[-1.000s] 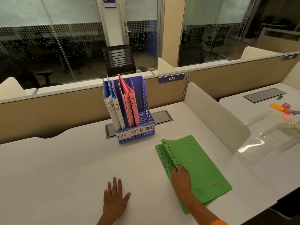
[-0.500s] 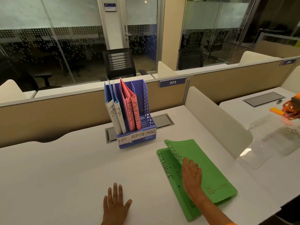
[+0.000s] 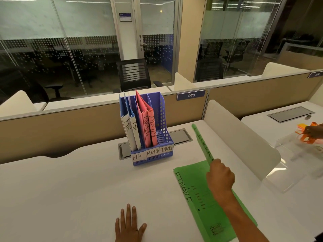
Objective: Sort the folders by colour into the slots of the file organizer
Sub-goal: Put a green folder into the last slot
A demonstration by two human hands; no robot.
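A blue file organizer point(image 3: 163, 109) stands mid-desk with slots labelled HR, ADMIN and FINANCE. Two blue folders point(image 3: 130, 131) sit in the HR slot and two pink folders point(image 3: 149, 130) in the ADMIN slot; no folder shows in the FINANCE slot. My right hand point(image 3: 220, 177) grips a green folder point(image 3: 202, 143) by its near end, lifted edge-on and pointing away, to the right of the organizer. A second green folder point(image 3: 197, 198) marked FINANCE lies flat on the desk under that hand. My left hand point(image 3: 129, 224) rests flat on the desk, fingers apart.
A white divider panel point(image 3: 239, 135) bounds the desk on the right. Beyond it another person's hand point(image 3: 314, 131) holds an orange object above a clear plastic stand point(image 3: 293, 165). A grey cable hatch point(image 3: 180, 137) sits behind the organizer. A tan partition point(image 3: 61, 130) runs along the back.
My right hand has picked the upper green folder off the desk and raised it on edge. The lower green folder stays flat. The left hand has not moved.
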